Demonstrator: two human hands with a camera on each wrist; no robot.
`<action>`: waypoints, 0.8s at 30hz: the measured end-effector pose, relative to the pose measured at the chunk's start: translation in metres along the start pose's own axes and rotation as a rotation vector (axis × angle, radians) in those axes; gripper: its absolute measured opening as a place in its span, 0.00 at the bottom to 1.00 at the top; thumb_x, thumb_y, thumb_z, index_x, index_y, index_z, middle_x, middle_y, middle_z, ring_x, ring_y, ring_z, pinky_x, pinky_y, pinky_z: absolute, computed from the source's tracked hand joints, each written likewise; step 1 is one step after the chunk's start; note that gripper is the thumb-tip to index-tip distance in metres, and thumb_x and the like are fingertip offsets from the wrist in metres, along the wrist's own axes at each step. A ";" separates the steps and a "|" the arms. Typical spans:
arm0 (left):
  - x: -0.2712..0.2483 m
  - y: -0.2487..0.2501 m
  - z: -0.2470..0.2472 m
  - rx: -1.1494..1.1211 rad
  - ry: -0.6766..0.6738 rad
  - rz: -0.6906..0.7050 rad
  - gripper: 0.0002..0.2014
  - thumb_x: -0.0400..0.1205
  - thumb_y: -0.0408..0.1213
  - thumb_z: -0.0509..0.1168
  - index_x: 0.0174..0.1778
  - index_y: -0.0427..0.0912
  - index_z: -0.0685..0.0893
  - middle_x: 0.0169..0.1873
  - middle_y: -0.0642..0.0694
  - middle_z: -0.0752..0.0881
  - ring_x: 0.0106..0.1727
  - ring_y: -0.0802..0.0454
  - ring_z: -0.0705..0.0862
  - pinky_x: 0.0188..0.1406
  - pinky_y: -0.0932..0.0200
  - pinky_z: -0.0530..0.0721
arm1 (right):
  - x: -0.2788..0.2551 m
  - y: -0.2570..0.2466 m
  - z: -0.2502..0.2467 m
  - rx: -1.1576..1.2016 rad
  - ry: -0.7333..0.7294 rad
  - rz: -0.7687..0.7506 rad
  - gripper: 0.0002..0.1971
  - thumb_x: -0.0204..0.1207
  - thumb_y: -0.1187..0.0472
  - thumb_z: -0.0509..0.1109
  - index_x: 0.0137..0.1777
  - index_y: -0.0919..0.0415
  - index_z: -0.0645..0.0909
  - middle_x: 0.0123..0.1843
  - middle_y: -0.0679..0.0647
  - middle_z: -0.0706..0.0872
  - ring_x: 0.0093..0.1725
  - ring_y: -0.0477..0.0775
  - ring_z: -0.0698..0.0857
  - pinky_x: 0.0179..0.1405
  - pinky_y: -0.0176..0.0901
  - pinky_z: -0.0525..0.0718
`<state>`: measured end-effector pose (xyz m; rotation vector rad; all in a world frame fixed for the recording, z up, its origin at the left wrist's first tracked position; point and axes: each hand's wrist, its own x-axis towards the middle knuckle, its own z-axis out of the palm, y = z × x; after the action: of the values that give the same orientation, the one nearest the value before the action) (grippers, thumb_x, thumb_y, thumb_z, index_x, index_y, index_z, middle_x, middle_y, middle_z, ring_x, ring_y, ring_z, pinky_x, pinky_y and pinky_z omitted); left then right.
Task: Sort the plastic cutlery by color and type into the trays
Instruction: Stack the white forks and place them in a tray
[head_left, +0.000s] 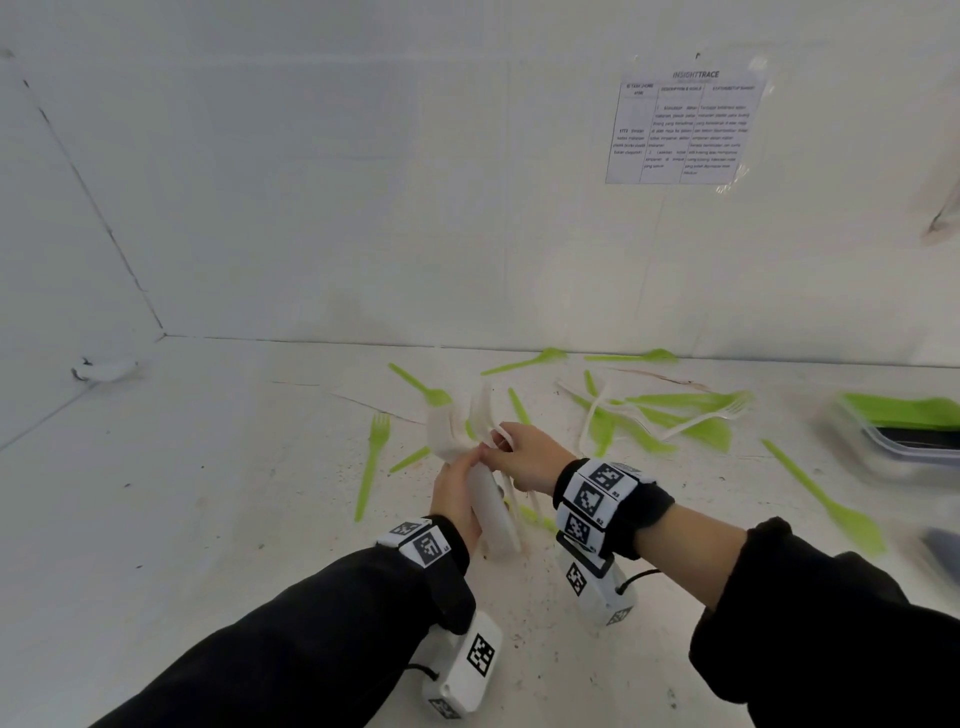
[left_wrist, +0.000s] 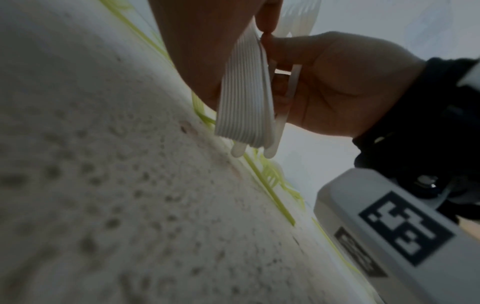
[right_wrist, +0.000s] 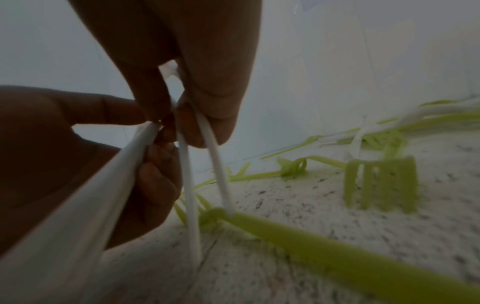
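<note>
My left grip (head_left: 457, 493) clenched a stack of white cutlery (left_wrist: 244, 98); my right grip (head_left: 524, 457) pinched two handles (right_wrist: 202, 164). Light, slippery, springy: best taken mid-handle.

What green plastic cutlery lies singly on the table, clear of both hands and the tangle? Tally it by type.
Green plastic fork: 1
Green plastic knife, as it seems: 1
Green pieces, type blurred: 3
Total: 5

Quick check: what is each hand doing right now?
Left hand: grips a stack of white cutlery.
Right hand: pinches two loose white handles.
</note>
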<state>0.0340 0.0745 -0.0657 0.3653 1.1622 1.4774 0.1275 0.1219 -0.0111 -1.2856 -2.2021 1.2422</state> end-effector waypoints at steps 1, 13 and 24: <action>-0.001 0.000 0.001 0.001 -0.008 0.014 0.14 0.84 0.40 0.59 0.62 0.39 0.80 0.31 0.46 0.80 0.28 0.52 0.78 0.29 0.56 0.77 | 0.000 0.001 0.000 0.063 -0.028 0.008 0.15 0.80 0.61 0.62 0.31 0.56 0.68 0.31 0.51 0.73 0.26 0.49 0.70 0.27 0.38 0.69; -0.003 -0.001 0.003 0.035 -0.031 0.075 0.16 0.85 0.37 0.57 0.66 0.37 0.78 0.46 0.38 0.82 0.36 0.47 0.80 0.34 0.54 0.79 | 0.000 0.009 0.001 0.321 0.040 0.103 0.11 0.79 0.55 0.67 0.37 0.60 0.75 0.32 0.52 0.78 0.24 0.49 0.72 0.28 0.42 0.72; -0.002 0.001 0.008 0.126 -0.022 0.106 0.08 0.82 0.28 0.60 0.55 0.37 0.80 0.40 0.39 0.85 0.40 0.44 0.84 0.41 0.51 0.82 | -0.005 0.002 0.007 0.283 0.158 0.129 0.06 0.80 0.61 0.63 0.43 0.59 0.79 0.37 0.59 0.79 0.41 0.61 0.81 0.51 0.53 0.78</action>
<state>0.0400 0.0758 -0.0606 0.5354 1.2380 1.4908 0.1270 0.1144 -0.0166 -1.3729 -1.7846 1.3892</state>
